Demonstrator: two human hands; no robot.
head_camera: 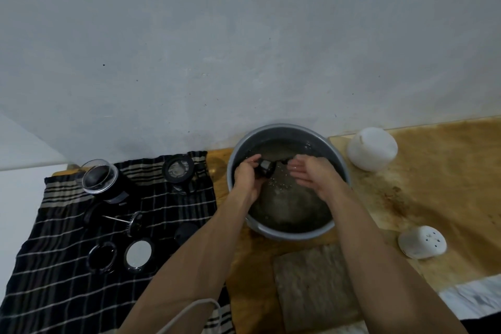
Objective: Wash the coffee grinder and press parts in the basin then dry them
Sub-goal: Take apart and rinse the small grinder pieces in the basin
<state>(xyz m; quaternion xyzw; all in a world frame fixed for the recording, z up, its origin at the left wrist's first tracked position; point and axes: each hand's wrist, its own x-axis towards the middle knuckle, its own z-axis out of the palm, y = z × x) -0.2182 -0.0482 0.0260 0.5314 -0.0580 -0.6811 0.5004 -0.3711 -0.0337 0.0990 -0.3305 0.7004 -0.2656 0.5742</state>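
Note:
A grey metal basin [287, 129] of water stands against the wall. Over the water my left hand [248, 175] grips a small black round part [266, 168]. My right hand [311, 173] hovers beside it with fingers relaxed, palm turned toward the part. On a dark striped cloth [59, 274] to the left lie the coffee grinder [104, 180] with its clear lid, a black press frame [179, 171], a plunger rod with mesh disc [127, 221], a black ring [102, 253], a shiny round disc [138, 253] and a small black cap [185, 233].
A white plastic container [372, 148] lies right of the basin on the wooden counter [433, 184]. A white perforated lid [421, 242] sits nearer the front edge. A grey sponge cloth [311, 287] lies in front of the basin. A white cable [189, 312] crosses my left forearm.

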